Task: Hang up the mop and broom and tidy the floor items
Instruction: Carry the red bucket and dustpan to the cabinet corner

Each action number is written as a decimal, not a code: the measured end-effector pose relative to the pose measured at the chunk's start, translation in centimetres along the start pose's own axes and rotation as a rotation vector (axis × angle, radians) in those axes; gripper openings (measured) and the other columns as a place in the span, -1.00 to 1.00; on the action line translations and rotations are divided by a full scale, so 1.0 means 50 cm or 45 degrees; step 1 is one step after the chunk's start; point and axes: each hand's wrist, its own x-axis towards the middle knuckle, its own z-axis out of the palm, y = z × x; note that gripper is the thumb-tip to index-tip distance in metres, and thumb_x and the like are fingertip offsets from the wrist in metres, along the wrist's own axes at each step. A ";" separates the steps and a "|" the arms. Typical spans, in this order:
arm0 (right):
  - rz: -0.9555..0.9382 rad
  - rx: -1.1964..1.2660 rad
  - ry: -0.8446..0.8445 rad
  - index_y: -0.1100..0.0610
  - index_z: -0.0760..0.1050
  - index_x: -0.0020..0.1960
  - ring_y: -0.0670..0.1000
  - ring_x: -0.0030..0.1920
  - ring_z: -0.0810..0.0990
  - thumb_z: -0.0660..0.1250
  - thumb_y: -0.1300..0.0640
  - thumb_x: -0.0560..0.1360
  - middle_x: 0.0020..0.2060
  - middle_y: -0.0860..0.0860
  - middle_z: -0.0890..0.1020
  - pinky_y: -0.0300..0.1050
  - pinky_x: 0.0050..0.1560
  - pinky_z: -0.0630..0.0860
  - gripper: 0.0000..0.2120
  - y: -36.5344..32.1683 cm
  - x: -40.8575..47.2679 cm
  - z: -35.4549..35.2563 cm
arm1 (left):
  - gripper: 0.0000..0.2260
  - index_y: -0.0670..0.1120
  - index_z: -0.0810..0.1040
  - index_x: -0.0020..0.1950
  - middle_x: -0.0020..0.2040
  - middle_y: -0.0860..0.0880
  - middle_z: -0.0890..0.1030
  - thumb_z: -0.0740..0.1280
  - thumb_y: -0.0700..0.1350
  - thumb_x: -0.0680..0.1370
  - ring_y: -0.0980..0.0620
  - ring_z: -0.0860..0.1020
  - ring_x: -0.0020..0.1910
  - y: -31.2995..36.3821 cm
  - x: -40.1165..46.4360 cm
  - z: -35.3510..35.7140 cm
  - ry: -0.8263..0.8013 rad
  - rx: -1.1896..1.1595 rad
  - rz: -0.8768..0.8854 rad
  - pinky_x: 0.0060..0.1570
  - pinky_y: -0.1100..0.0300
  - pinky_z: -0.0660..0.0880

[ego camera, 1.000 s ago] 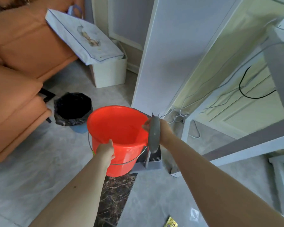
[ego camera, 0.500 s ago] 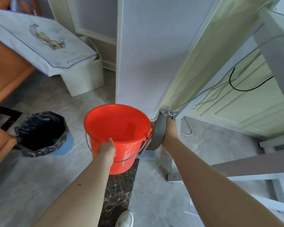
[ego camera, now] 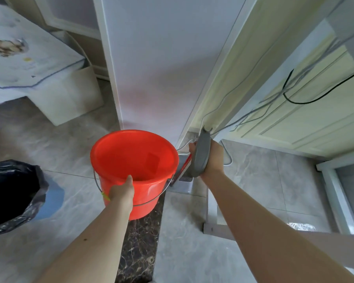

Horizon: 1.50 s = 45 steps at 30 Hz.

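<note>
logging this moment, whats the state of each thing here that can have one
red bucket: upright, empty, held off the floor
left hand: grips the bucket's near rim
right hand: grips the grey dustpan
grey dustpan: on edge, carried
bin: open, black liner in, on the floor

Home interior, grey marble-look floor tiles [ego camera: 253,180], cream panelled cabinet doors [ego camera: 315,111], white wall panel [ego camera: 161,58], lined trash bin [ego camera: 10,193], loose cables [ego camera: 294,88] along the wall
</note>
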 end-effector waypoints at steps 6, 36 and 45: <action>-0.315 -0.441 0.146 0.32 0.51 -0.16 -0.27 -0.55 0.48 0.31 0.42 0.47 -0.35 0.08 0.49 -0.53 -0.54 0.35 -0.94 0.003 0.038 -0.032 | -0.36 -0.17 0.32 0.42 0.30 -0.25 0.47 0.38 0.14 0.47 -0.31 0.56 0.16 -0.012 0.028 0.031 0.051 0.141 0.019 0.19 -0.16 0.52; 0.526 -0.695 -0.086 0.18 0.36 0.37 0.06 0.03 0.47 0.20 0.18 0.52 0.08 0.12 0.55 0.02 0.14 0.47 -0.58 0.415 0.108 0.157 | -0.53 -0.22 0.32 0.42 0.30 -0.25 0.50 0.29 -0.16 0.53 -0.26 0.49 0.25 0.007 0.215 0.009 0.040 0.171 0.053 0.24 -0.07 0.41; 0.566 -0.805 -0.090 0.18 0.44 0.27 0.11 -0.08 0.47 0.16 0.26 0.48 -0.06 0.16 0.54 -0.02 -0.07 0.42 -0.63 0.467 0.156 0.169 | -0.51 -0.14 0.12 0.42 0.35 -0.28 0.37 0.23 -0.25 0.53 -0.31 0.45 0.24 -0.043 0.286 0.035 0.027 0.086 -0.118 0.25 -0.17 0.45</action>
